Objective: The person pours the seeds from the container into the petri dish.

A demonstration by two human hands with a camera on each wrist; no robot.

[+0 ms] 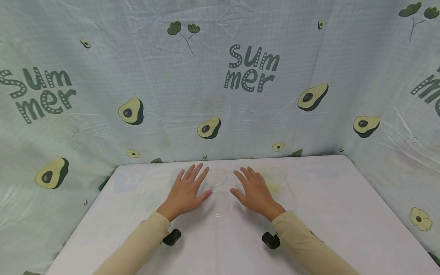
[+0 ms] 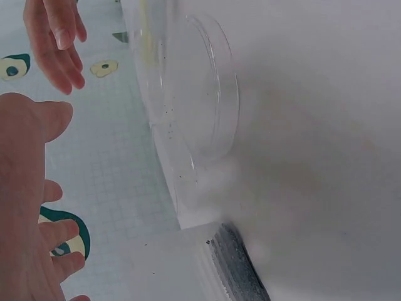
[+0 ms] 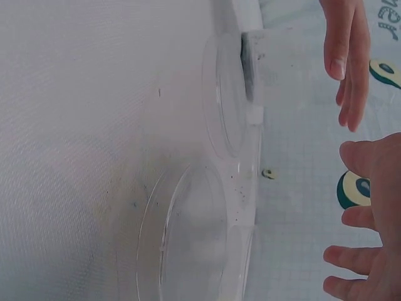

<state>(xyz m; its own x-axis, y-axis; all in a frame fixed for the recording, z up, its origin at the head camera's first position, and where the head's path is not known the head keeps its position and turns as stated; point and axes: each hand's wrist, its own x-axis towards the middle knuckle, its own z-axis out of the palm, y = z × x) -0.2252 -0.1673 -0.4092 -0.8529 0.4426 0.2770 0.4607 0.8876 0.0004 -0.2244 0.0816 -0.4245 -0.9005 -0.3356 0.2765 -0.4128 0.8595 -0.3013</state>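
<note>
Our left hand (image 1: pixel 185 191) and right hand (image 1: pixel 255 191) hover above the white worktop (image 1: pixel 343 221) at the lower centre of the frame, fingers spread, each grip loose. Between them we see an upper clear dish (image 1: pixel 217 178) and a lower clear dish (image 1: pixel 220 203); a third clear dish (image 1: pixel 276 172) lies beside our right hand, before an avocado-print sheet (image 1: pixel 165 95).
</note>
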